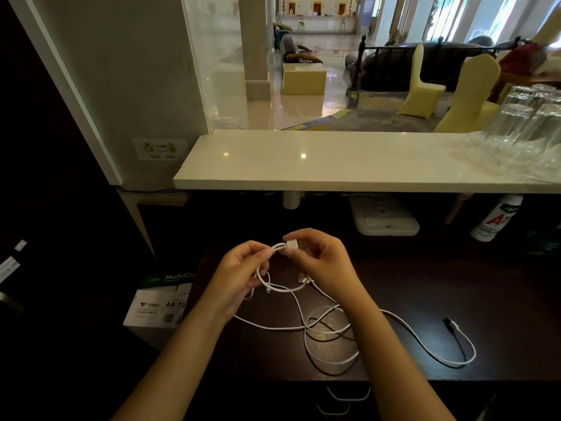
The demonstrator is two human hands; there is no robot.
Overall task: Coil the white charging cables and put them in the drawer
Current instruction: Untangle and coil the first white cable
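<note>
Hands meet above the dark wooden desk (425,287), both busy with one white charging cable (321,325). The right hand (321,258) pinches the cable's small white splitter block (292,245) between thumb and fingertips, holding it up off the surface. The left hand (238,276) closes around the short strands just left of that block, fingers curled in a narrow grip, with a small loop of cable hanging below its palm.

From the hands the cable drops to the desk and sprawls toward the near right — loose overlapping loops under the right forearm, then a long sweep out to the right that curls back to a plug end (452,323) lying flat, well apart from the hands. Nothing of it is neatly wound apart from that small loop.

At the near edge of the desk two metal drawer handles (347,396) show, one above the other; I cannot tell whether either drawer is open.

Off the desk's left end sits a box of A4 copy paper (159,302). Farther back, a pale stone counter (303,159) runs across, with upturned drinking glasses (522,123) at its right end and a white bottle (498,217) lying underneath it.
</note>
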